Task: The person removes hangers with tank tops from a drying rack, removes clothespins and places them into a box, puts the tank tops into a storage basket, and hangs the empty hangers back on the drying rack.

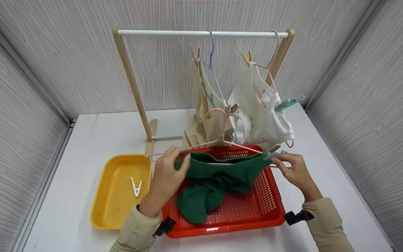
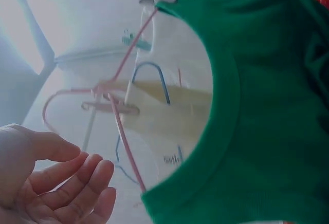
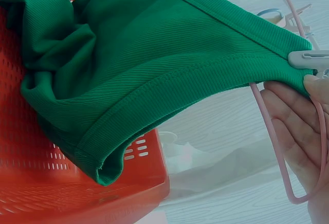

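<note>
A green sleeveless top (image 1: 222, 171) hangs on a pink hanger (image 1: 219, 140), its lower part lying in the red basket (image 1: 222, 229). A grey clothespin (image 3: 308, 59) clips the top's right strap to the hanger. My right hand (image 1: 296, 171) pinches that strap beside the clothespin, fingers behind the fabric and the hanger's end. My left hand (image 1: 168, 175) is near the top's left strap, its fingers loosely bent. In the left wrist view, that hand (image 2: 61, 183) holds nothing and appears apart from the hanger and fabric.
A yellow tray (image 1: 117, 217) holding a white clothespin (image 1: 136, 189) stands left of the basket. Behind, a rack with a white rail (image 1: 163, 33) carries a beige garment (image 1: 196, 129) and a white garment (image 1: 257, 115), on hangers with clothespins.
</note>
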The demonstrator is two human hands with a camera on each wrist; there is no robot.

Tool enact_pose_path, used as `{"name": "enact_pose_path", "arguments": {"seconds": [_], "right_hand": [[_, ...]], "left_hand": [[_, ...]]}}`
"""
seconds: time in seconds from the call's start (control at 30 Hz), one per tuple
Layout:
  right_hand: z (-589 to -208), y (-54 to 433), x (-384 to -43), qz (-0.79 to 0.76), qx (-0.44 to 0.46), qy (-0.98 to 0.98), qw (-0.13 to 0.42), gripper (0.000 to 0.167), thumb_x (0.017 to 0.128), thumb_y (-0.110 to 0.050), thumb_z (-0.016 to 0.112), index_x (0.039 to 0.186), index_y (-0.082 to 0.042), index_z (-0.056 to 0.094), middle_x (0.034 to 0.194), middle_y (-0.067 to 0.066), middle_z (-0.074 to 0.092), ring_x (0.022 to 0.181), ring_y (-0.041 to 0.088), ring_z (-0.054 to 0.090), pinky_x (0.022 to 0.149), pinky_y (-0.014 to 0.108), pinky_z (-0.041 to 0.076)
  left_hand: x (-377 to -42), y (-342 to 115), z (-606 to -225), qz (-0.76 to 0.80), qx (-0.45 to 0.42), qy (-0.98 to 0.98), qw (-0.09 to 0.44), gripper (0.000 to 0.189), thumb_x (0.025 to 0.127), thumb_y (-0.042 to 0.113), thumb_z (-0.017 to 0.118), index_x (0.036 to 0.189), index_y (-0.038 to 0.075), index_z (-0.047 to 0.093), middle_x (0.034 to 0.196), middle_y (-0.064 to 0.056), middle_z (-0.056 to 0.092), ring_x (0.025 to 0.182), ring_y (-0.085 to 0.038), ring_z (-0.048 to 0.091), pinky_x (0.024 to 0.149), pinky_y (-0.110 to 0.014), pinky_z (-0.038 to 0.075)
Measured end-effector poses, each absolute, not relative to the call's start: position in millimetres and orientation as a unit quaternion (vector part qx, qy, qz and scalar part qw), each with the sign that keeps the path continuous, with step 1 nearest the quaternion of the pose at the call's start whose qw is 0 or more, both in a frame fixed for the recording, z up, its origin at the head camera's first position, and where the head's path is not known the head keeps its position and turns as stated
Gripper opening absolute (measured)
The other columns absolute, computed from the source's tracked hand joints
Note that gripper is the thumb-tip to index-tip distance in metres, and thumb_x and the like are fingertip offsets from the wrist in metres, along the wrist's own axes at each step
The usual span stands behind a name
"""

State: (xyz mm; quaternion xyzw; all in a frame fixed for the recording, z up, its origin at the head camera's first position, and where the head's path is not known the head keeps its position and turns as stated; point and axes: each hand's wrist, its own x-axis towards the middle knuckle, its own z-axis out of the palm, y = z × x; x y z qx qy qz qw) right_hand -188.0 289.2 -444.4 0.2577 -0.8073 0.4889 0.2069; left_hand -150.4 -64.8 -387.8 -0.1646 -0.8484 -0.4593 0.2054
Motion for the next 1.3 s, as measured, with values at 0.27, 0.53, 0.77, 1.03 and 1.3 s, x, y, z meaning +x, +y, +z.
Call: {"name": "enact_pose_path", "arguments": {"seconds": [0.27,0.53,0.77,1.03,1.3], "right_hand": [[-444,288,-188,0.488,0.261,-0.807,0.206,0.017,0.077,0.023,0.06,0.087,0.013,0.069,0.087,-0.017,0.071,0.082,-0.013,0.064,0.072,0.006,0.052],[-445,288,-188,0.502,0.269,-0.8,0.188,0.018,0.079,0.023,0.058,0.091,0.014,0.068,0.092,-0.02,0.07,0.084,-0.011,0.067,0.071,0.01,0.055],[-446,288,-189,0.487,0.271,-0.806,0.198,0.018,0.078,0.023,0.059,0.088,0.013,0.069,0.09,-0.015,0.072,0.083,-0.013,0.065,0.07,0.008,0.054],[-446,288,-191,0.488,0.278,-0.801,0.207,0.017,0.076,0.025,0.059,0.086,0.016,0.068,0.09,-0.017,0.069,0.082,-0.013,0.065,0.067,0.008,0.055],[-445,285,-189,0.475,0.269,-0.809,0.216,0.016,0.075,0.024,0.061,0.084,0.014,0.069,0.09,-0.024,0.066,0.083,-0.015,0.063,0.07,0.005,0.052]], "left_hand": [[-144,-28,-385,-0.47,-0.235,-0.835,0.166,0.019,0.092,0.008,0.061,0.11,0.004,0.067,0.107,-0.01,0.069,0.094,-0.017,0.065,0.085,-0.031,0.058],[-145,1,-388,-0.446,-0.308,-0.828,0.143,0.023,0.094,0.011,0.059,0.115,0.004,0.065,0.114,-0.009,0.067,0.102,-0.018,0.065,0.092,-0.03,0.056],[-146,24,-385,-0.426,-0.345,-0.823,0.146,0.029,0.094,0.014,0.061,0.12,0.003,0.063,0.12,-0.01,0.066,0.11,-0.019,0.064,0.101,-0.03,0.053],[-150,53,-384,-0.395,-0.368,-0.827,0.157,0.035,0.094,0.017,0.061,0.125,0.002,0.06,0.126,-0.011,0.065,0.112,-0.017,0.065,0.101,-0.026,0.051],[-162,72,-384,-0.354,-0.361,-0.844,0.178,0.037,0.093,0.019,0.062,0.127,0.004,0.059,0.129,-0.009,0.063,0.115,-0.016,0.064,0.101,-0.024,0.049]]}}
